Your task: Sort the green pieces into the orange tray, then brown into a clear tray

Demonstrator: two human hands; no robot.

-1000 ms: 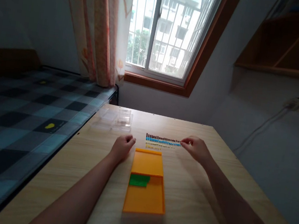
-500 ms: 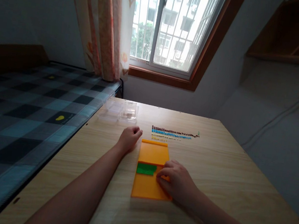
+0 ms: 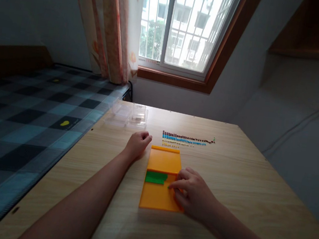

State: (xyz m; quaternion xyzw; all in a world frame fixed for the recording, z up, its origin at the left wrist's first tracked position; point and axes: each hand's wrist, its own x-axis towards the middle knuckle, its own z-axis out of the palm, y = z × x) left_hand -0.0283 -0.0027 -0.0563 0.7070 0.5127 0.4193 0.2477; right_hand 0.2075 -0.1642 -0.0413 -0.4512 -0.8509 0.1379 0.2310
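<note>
An orange tray (image 3: 155, 199) with a raised ridge across its middle lies on the table in front of me. Green pieces (image 3: 154, 178) sit side by side in a block just below that ridge, at the left. My right hand (image 3: 192, 192) is bent over the tray's right side, fingers curled, with a small green piece (image 3: 169, 187) at its index fingertip. The thumb is partly hidden. My left hand (image 3: 137, 145) rests on the table left of the tray's upper part, curled into a fist; whether anything is inside it is hidden.
Beyond the tray lie rows of tiny brown, blue and pale yellow pieces (image 3: 183, 138), with a green one at the far right end. Clear plastic boxes (image 3: 139, 113) stand at the back left. A checked bed (image 3: 36, 119) adjoins the table (image 3: 242, 177).
My right hand has shifted slightly right, and a small green piece now shows at its fingertip. The left hand stays in place. The view has tilted a little.
</note>
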